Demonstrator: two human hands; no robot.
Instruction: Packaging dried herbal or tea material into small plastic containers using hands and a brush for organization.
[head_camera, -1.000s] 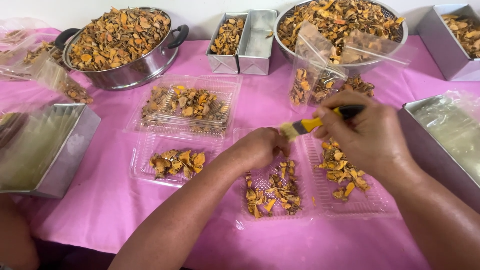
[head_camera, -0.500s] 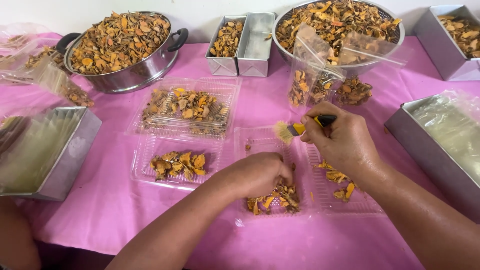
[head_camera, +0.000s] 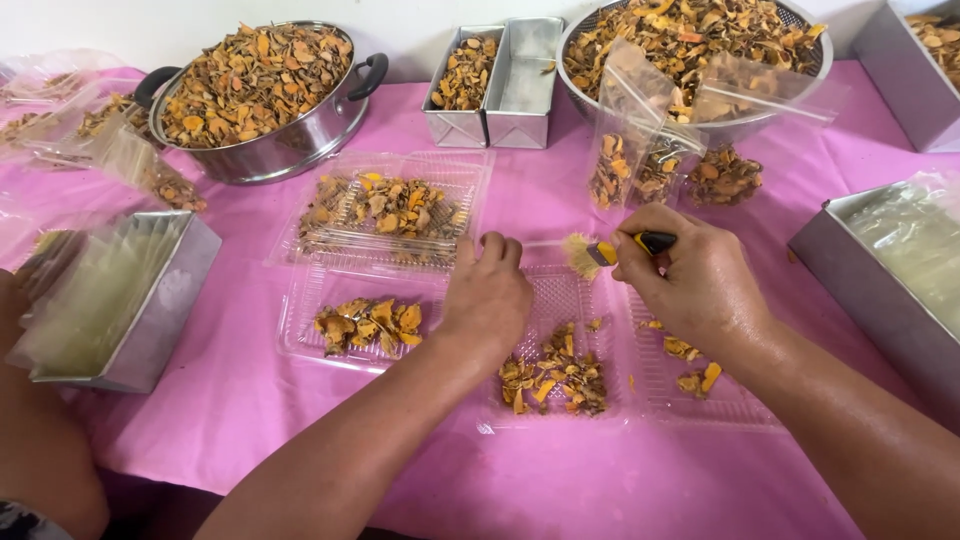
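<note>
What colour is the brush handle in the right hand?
Yellow and black brush handle, seen in the head view.

Your left forearm comes in from the lower left and runs up toward the middle of the table. Your left hand (head_camera: 488, 295) lies palm down, fingers together and pointing toward the far edge, knuckles up. Your right forearm enters from the lower right corner, angled up and left. Your right hand (head_camera: 690, 275) is curled in a pinch, thumb and fingertips closed around a slim handle, wrist slightly bent.
</note>
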